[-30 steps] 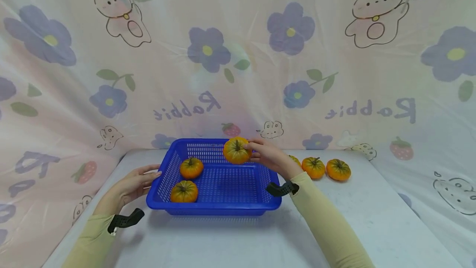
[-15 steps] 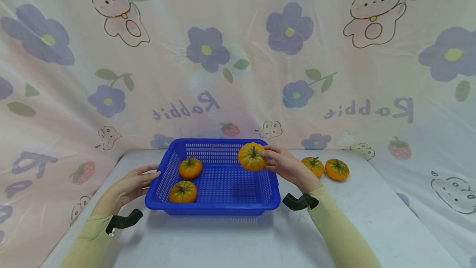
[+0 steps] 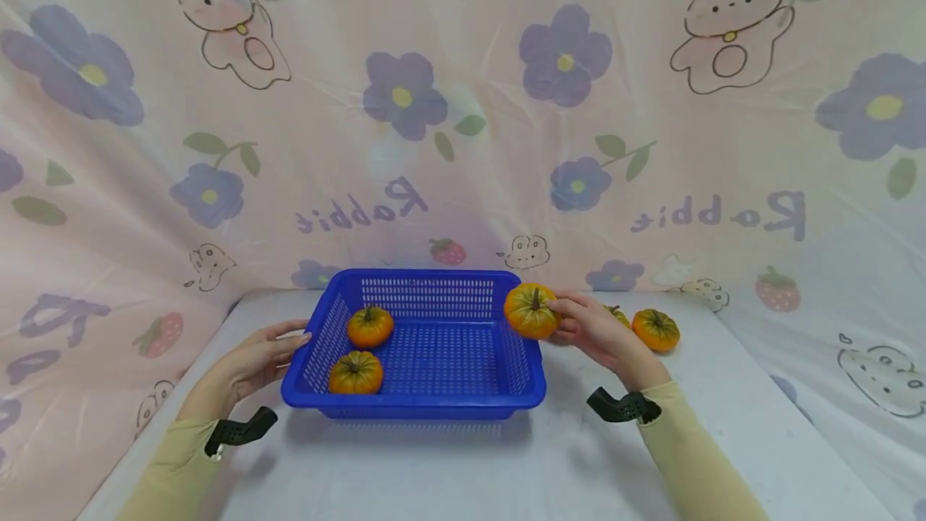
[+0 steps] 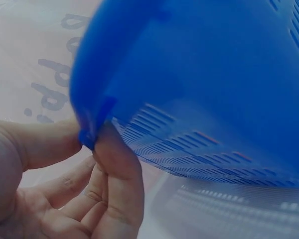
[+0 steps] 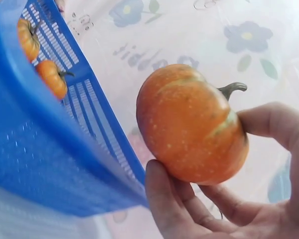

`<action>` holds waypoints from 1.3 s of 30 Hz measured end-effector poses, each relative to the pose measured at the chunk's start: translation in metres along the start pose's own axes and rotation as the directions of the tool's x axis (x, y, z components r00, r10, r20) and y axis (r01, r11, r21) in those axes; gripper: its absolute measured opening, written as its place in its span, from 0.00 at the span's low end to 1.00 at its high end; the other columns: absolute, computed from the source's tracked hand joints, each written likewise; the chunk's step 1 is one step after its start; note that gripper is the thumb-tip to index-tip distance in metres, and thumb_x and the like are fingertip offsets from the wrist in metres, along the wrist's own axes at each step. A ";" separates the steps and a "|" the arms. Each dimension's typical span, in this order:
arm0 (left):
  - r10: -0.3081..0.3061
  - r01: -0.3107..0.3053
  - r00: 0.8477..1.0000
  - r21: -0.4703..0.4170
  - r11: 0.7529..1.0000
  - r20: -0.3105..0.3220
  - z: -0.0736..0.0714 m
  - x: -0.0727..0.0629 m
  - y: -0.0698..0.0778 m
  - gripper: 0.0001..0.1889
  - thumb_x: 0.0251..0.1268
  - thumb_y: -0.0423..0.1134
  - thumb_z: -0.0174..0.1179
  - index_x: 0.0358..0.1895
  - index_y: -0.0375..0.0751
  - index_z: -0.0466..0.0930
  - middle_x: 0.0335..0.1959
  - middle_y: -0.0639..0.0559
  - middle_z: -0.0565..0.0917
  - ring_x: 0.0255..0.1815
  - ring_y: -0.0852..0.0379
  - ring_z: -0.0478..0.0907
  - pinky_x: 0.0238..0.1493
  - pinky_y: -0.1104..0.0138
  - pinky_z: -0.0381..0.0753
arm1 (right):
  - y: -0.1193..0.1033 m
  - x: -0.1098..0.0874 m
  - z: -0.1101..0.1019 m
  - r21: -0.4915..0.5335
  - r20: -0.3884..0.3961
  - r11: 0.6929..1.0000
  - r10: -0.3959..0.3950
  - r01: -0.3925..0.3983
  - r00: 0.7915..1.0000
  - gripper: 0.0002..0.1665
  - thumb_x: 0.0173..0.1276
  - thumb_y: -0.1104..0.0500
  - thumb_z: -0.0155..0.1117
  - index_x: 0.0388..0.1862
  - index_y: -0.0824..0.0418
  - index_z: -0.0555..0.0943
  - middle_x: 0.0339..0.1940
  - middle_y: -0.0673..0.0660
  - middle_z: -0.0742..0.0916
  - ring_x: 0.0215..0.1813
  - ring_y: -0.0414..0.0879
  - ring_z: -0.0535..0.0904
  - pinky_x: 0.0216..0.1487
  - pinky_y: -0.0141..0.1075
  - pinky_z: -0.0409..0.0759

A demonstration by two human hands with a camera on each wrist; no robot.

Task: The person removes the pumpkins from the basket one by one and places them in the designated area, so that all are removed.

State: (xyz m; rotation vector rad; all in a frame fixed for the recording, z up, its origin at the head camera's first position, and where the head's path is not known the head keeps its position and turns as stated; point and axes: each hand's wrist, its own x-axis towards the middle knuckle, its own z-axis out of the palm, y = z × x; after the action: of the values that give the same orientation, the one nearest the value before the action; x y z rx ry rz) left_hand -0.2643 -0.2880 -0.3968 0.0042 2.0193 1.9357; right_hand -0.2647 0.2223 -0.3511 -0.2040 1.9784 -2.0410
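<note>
A blue plastic basket [image 3: 412, 401] with slotted walls stands on the table. Its left rim is pinched between the thumb and fingers of my left hand [image 3: 255, 362], which the left wrist view shows up close. My right hand [image 3: 596, 332] grips a small orange pumpkin [image 3: 532, 311] by its side, thumb near the stem. That pumpkin is held up at the basket's right rim, in front of it in the head view. Inside the basket, along the left wall, sit two more pumpkins, a rear one [image 3: 370, 327] and a front one [image 3: 356, 372].
Right of the basket, a pumpkin [image 3: 656, 330] rests on the white table [image 3: 434, 473]. Another pumpkin [image 3: 617, 313] beside it is mostly hidden behind my right hand. A patterned curtain [image 3: 477, 143] hangs behind the table and along its sides.
My right hand has carried its pumpkin rightward, from over the basket's inside to its right rim. My left hand and the basket have stayed put.
</note>
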 end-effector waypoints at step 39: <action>-0.003 0.004 1.000 -0.037 0.999 0.009 0.000 -0.001 -0.001 0.34 0.71 0.42 0.56 0.72 0.32 0.51 0.43 0.51 0.83 0.43 0.54 0.81 0.48 0.61 0.81 | 0.083 -0.035 -0.067 -0.036 -0.124 0.986 0.156 -0.162 0.980 0.37 0.76 0.49 0.50 0.69 0.76 0.57 0.69 0.69 0.62 0.57 0.51 0.71 0.60 0.46 0.73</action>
State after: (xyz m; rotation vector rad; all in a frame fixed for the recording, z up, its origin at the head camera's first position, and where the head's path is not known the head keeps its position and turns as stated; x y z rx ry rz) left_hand -0.2629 -0.2882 -0.3970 0.0002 1.9767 1.9670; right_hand -0.2423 0.2955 -0.4332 0.0682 2.0421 -1.9495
